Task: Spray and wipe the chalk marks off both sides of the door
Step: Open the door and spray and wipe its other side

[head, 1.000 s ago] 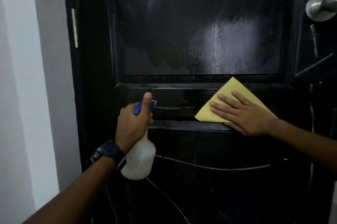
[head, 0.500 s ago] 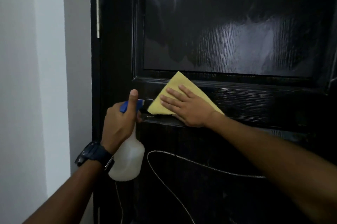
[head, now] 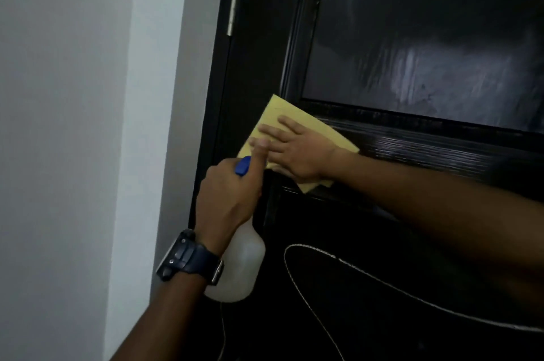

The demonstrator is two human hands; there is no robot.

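Note:
A glossy black door point(head: 412, 37) fills the right of the view; its upper panel looks wet and streaked. My right hand point(head: 291, 148) presses a yellow cloth point(head: 273, 113) flat against the door's middle rail, near the left stile. My left hand point(head: 226, 196) grips a translucent spray bottle point(head: 241, 269) by its blue trigger head point(head: 243, 166), just below and left of the cloth. White chalk lines point(head: 368, 275) curve across the lower panel, and a thin one runs down under the bottle.
A white wall point(head: 73, 125) stands on the left, next to the black door frame. A metal hinge point(head: 234, 1) sits on the frame at the upper left. A dark watch is on my left wrist.
My right hand has slid the cloth leftward along the middle rail, from the door's right side to its left stile. The view has swung left and the knob has left the frame.

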